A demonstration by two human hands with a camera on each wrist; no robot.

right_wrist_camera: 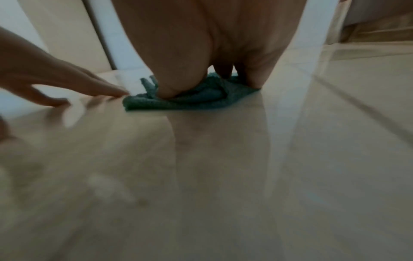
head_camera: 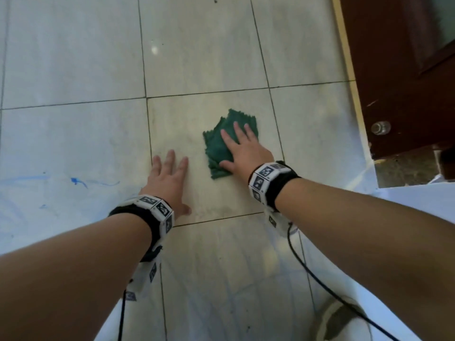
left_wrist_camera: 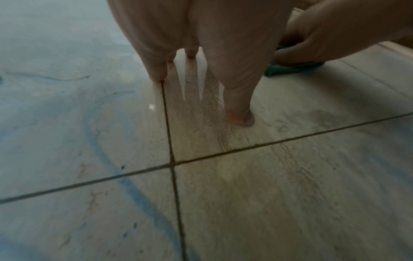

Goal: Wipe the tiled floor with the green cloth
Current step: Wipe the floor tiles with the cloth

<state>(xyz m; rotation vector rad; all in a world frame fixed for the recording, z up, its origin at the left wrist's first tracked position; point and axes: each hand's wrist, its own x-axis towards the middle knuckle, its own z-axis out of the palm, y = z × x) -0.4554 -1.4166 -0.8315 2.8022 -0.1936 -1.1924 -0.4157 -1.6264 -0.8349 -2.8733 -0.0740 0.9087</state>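
Observation:
A crumpled green cloth [head_camera: 218,143] lies on the pale tiled floor [head_camera: 197,52] near the middle of one tile. My right hand [head_camera: 242,148] presses flat on it with straight, spread fingers; the cloth [right_wrist_camera: 190,98] bunches under the palm in the right wrist view. To the left of the cloth, my left hand [head_camera: 170,178] rests flat on the bare tile, fingers spread, beside a grout line [left_wrist_camera: 166,114]. A corner of the cloth [left_wrist_camera: 290,69] shows under the right hand [left_wrist_camera: 324,33] in the left wrist view.
A dark brown wooden door [head_camera: 398,70] with a round metal stopper [head_camera: 380,127] stands at the right, beyond a pale threshold strip [head_camera: 348,67]. Blue streaks [head_camera: 78,182] mark the tile at the left. Black cables [head_camera: 320,279] trail from both wristbands over the floor near me.

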